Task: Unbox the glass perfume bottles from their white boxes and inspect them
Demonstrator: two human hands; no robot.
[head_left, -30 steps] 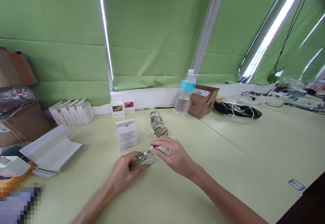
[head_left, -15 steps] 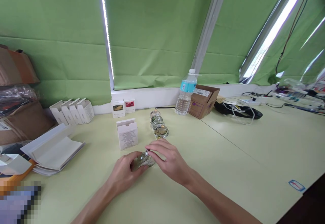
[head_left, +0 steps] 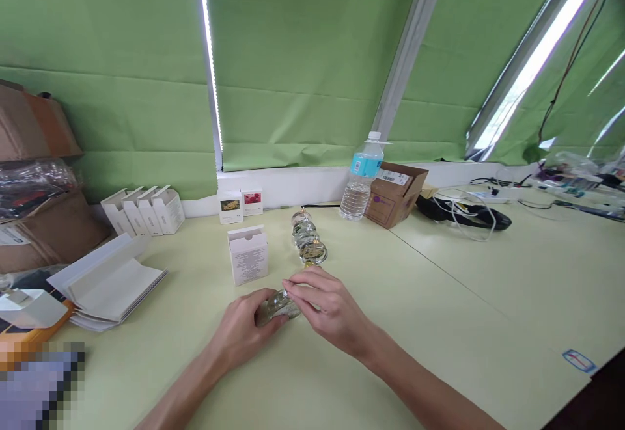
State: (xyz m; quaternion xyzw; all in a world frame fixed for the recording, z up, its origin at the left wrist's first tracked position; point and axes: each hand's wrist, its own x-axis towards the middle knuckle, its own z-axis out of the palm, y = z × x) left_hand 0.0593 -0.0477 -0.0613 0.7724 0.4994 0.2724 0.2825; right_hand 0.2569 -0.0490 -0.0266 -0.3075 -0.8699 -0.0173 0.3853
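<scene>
A small clear glass bottle (head_left: 277, 308) is on the table near the front, tilted a little. My left hand (head_left: 247, 327) wraps round its left side, thumb along the front. My right hand (head_left: 325, 306) pinches at the bottle's top, where its fingertips hide what they grip. Just beyond my right hand, a row of small glass ornaments (head_left: 313, 252) with metallic tops runs away toward the window. An open white box (head_left: 248, 257) with printed text stands upright behind my left hand.
Two small picture boxes (head_left: 231, 208) and several open white boxes (head_left: 168, 210) stand by the wall. White papers (head_left: 114, 287) lie left. A water bottle (head_left: 362, 179), a cardboard box (head_left: 394, 196) and a black item with cables (head_left: 463, 214) are at the back right.
The view has shifted slightly, so the objects sit a little further right in it. Both hands stay at the glass bottle, and the right fingertips have closed in slightly at its top.
</scene>
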